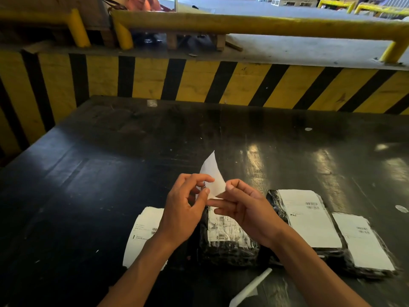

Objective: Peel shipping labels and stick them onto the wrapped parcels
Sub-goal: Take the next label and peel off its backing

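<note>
Both the left hand [183,209] and right hand [245,209] pinch a thin, floppy label [213,178] at centre frame; likely light and curl-prone, best held by its edges.

Black table [110,173]: parcels [230,238], labels [141,235]

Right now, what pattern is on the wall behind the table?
Slanted yellow and black hazard stripes on the wall, seen clearly in the head view.

A dark glossy tabletop [110,151] reflects overhead light. Behind it stands a yellow-and-black striped barrier wall [199,80], with yellow guard rails [243,25] and grey concrete floor [287,47] beyond.
</note>
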Tool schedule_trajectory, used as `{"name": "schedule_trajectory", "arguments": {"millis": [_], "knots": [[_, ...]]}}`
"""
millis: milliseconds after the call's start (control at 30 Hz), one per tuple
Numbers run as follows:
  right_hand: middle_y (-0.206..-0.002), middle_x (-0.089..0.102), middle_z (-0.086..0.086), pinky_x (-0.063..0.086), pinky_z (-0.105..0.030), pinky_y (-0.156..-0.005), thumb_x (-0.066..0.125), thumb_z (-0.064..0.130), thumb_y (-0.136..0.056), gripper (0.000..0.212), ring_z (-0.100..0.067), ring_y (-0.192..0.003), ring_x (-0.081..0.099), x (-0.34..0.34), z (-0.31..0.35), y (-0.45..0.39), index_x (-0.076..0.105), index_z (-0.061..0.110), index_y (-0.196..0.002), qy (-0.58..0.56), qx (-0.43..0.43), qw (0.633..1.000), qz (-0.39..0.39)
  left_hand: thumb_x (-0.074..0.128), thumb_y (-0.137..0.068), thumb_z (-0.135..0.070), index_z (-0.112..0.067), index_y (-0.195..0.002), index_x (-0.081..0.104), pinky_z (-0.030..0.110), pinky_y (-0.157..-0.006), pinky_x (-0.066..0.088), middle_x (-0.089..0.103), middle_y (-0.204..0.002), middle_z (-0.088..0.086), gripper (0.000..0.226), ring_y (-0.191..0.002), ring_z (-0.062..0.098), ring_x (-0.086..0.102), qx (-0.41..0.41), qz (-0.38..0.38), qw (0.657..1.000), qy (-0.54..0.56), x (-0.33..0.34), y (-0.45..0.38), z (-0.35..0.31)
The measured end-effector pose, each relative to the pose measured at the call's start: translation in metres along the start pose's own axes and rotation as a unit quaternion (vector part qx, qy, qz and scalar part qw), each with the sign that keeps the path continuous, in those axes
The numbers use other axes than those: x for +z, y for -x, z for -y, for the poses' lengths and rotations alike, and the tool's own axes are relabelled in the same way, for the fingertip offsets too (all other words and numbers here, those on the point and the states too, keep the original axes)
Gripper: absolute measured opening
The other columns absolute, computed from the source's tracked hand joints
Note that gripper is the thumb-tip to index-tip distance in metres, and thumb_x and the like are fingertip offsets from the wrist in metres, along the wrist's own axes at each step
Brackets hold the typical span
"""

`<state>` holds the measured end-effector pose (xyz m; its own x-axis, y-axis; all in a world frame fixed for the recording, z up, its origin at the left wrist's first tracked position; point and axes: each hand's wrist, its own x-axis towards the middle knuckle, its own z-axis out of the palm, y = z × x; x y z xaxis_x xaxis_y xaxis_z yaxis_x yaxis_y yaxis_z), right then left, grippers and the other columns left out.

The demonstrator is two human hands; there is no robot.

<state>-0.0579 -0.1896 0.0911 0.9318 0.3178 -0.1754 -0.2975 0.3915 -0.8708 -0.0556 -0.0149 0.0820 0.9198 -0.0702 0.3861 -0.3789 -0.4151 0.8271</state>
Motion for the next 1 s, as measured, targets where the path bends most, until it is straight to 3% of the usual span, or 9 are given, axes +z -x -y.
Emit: {"name": "schedule_trajectory", "arguments": {"millis": [167,367,600,700,833,1000], "knots": [[-0.09,0.07,-0.009,0.051,-0.04,-0.086,0.057,0.019,-0.095,0.008,-0.034,-0.103,0.07,-0.002,0.002,0.0,0.062,0.014,-0.092,0.002,0.007,1.0,0.021,0.063,-0.093,-0.009,-0.04,-0.101,0.062,0.008,-0.071,0.051,0.058,-0.101,-0.007,0.033,-0.093,0.002,0.059,0.017,-0.007,1.0,-0.016,0.003,0.0,-0.005],[-0.097,0.073,-0.006,0.053,-0.035,-0.083,0.058,0.022,-0.092,0.013,-0.027,-0.099,0.071,-0.005,0.001,-0.001,0.057,0.01,-0.098,0.025,-0.014,0.999,0.031,0.065,-0.092,-0.01,-0.027,-0.102,0.066,0.007,-0.068,0.051,0.059,-0.098,-0.007,0.021,-0.09,0.003,0.061,0.014,-0.002,1.0,-0.019,0.007,-0.003,-0.005],[-0.108,0.066,-0.015,0.046,-0.037,-0.085,0.066,0.031,-0.088,0.022,-0.026,-0.107,0.061,-0.007,-0.003,-0.002,0.06,0.012,-0.098,0.047,-0.028,0.998,0.024,0.067,-0.091,-0.016,-0.027,-0.102,0.065,0.014,-0.069,0.055,0.061,-0.097,-0.011,0.015,-0.087,0.006,0.064,0.012,0.011,1.0,-0.007,0.012,-0.004,-0.01],[-0.104,0.066,-0.01,0.042,-0.037,-0.085,0.069,0.033,-0.087,0.017,-0.021,-0.106,0.059,-0.006,-0.003,-0.002,0.065,0.017,-0.092,0.057,-0.038,0.997,0.017,0.068,-0.091,-0.015,-0.023,-0.103,0.066,0.015,-0.068,0.055,0.063,-0.096,-0.009,0.014,-0.085,0.008,0.065,0.011,0.011,1.0,0.002,0.013,-0.003,-0.011],[-0.09,0.067,0.002,0.042,-0.035,-0.083,0.062,0.028,-0.091,0.01,-0.009,-0.091,0.062,-0.005,-0.002,0.0,0.067,0.019,-0.089,0.079,-0.066,0.995,-0.002,0.066,-0.092,-0.017,-0.02,-0.106,0.065,0.021,-0.074,0.059,0.07,-0.098,-0.007,0.014,-0.088,0.009,0.069,-0.01,0.019,0.999,0.038,0.014,0.0,-0.012],[-0.09,0.066,0.005,0.041,-0.038,-0.086,0.061,0.032,-0.091,0.014,-0.009,-0.091,0.06,-0.005,0.001,0.001,0.066,0.019,-0.092,0.138,-0.095,0.986,-0.015,0.062,-0.093,-0.026,-0.02,-0.106,0.063,0.02,-0.078,0.058,0.072,-0.097,-0.009,0.014,-0.091,0.007,0.07,-0.013,0.027,0.998,0.058,0.015,0.002,-0.018]]}}
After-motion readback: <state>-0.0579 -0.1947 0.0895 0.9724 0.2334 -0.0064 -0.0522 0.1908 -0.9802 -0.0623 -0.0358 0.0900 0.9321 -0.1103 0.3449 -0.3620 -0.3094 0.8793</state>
